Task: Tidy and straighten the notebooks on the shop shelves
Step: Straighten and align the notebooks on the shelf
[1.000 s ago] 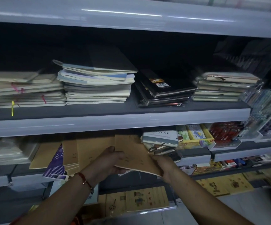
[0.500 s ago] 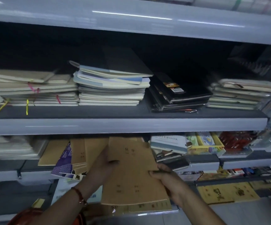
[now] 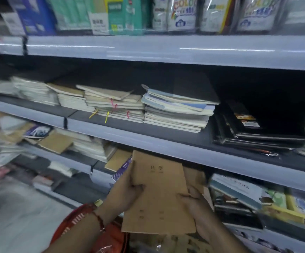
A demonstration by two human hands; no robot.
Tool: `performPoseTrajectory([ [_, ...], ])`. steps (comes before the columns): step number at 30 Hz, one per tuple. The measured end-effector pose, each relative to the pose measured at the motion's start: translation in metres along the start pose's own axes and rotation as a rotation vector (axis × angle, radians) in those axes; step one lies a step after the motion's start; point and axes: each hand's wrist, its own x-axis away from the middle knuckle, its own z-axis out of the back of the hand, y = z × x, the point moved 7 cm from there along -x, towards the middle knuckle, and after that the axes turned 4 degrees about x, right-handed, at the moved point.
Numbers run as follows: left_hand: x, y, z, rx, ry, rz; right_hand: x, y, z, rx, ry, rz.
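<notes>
We hold the brown notebooks (image 3: 159, 194) in front of the lower shelf (image 3: 239, 172), left hand (image 3: 128, 190) gripping the left edge, right hand (image 3: 193, 201) gripping the right. The kraft-paper covers look matte, thin and flexible; we judge the bundle light, so grip both long edges to prevent sagging

You have one wide-angle head view, looking forward and slightly down from close to the shelves (image 3: 166, 52). Your hands sit low in frame; the shelving rises above them and runs off leftward, blurred.
</notes>
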Motion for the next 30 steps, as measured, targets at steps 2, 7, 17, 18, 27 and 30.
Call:
performPoseTrajectory([
  [2, 0.013, -0.01, 0.014, -0.067, 0.034, 0.035, 0.0, -0.006, -0.016, 0.066, -0.038, 0.026],
  [7, 0.051, -0.039, 0.055, -0.208, 0.119, 0.11, 0.008, -0.014, -0.067, 0.202, -0.139, 0.061],
  [17, 0.123, -0.104, 0.196, -0.138, 0.354, 0.11, 0.044, -0.031, -0.232, 0.453, -0.3, 0.214],
  [18, 0.129, -0.115, 0.214, -0.138, 0.371, 0.108, 0.046, -0.029, -0.255, 0.458, -0.313, 0.222],
  [27, 0.179, -0.214, 0.378, -0.108, 0.429, 0.127, 0.078, 0.005, -0.454, 0.451, -0.382, 0.231],
  [30, 0.192, -0.243, 0.425, -0.059, 0.473, 0.154, 0.084, 0.008, -0.511, 0.448, -0.392, 0.269],
])
